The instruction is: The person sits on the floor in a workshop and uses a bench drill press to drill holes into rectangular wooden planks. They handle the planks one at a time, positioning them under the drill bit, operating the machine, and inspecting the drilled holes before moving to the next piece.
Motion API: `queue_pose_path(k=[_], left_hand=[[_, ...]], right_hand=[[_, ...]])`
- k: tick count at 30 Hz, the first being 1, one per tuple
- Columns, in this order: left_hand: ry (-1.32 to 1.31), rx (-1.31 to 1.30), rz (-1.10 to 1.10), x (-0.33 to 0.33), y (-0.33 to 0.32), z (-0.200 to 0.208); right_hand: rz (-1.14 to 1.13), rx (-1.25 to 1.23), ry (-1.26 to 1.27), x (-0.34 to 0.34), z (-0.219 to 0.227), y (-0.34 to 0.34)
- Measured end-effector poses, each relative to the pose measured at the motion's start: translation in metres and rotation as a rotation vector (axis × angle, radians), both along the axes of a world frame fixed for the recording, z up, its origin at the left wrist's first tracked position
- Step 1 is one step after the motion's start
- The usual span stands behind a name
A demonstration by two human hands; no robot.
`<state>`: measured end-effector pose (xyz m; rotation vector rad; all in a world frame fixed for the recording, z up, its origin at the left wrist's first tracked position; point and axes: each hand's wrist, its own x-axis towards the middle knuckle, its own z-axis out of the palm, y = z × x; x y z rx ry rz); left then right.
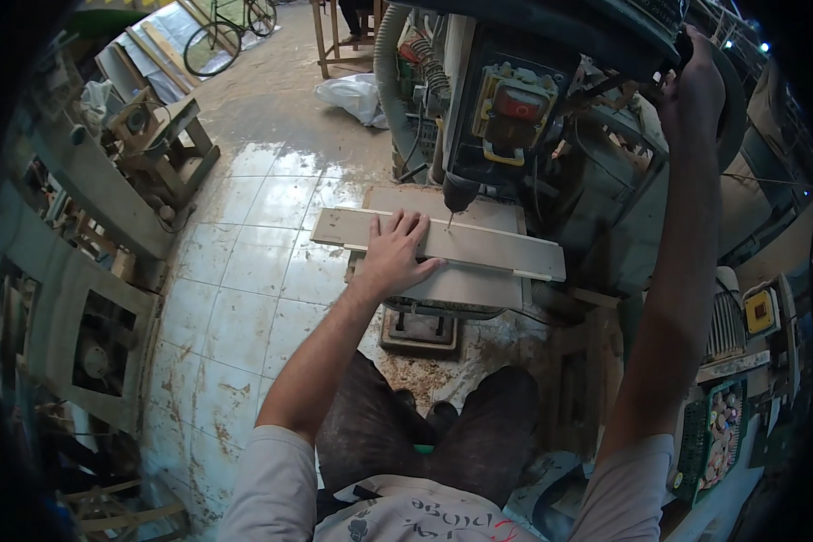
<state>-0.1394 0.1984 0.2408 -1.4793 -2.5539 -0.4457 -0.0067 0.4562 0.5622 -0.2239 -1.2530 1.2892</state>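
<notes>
A woodworking workshop is indicated by a drill press [515, 108], sawdust [415, 369] (scattered over the tiled floor [266, 212]) and leaning boards [160, 60].

Left hand [397, 253]: mine, spread flat on a wooden board [506, 248] lying across the press table [483, 284].
Right hand [698, 83]: mine, raised beside the drill press [528, 50], grip unclear.
Drill bit [451, 219]: pointing down at the board.
Floor [244, 257]: pale tiles, sawdust [415, 372] near my feet [442, 415].
</notes>
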Motion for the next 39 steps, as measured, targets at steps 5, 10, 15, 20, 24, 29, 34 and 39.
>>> queue_pose_path(k=[5,10,15,20,24,29,34,39], left_hand=[[-0.025,0.029,0.001,0.0,0.003,-0.001],[-0.046,0.04,-0.002,0.0,0.005,-0.003],[-0.029,0.058,-0.005,-0.001,0.006,-0.005],[-0.039,0.064,0.002,-0.002,0.006,-0.006],[-0.058,0.053,0.0,-0.002,0.007,-0.006],[-0.045,0.021,0.017,0.001,0.007,-0.004],[-0.035,0.021,0.021,0.003,0.007,-0.002],[-0.04,0.013,0.027,0.004,0.007,-0.001]], right_hand=[[-0.034,0.064,0.025,0.001,-0.002,-0.008],[-0.112,0.045,0.007,0.006,-0.008,-0.01],[-0.292,0.463,-0.153,0.015,-0.012,-0.004],[-0.83,0.98,-0.504,0.023,-0.026,-0.004],[-0.528,0.781,-0.368,0.022,-0.027,-0.003],[-0.07,0.342,-0.055,0.02,-0.023,-0.007],[-0.098,0.181,-0.022,0.019,-0.023,-0.026],[-0.119,0.209,-0.02,0.021,-0.022,-0.037]])
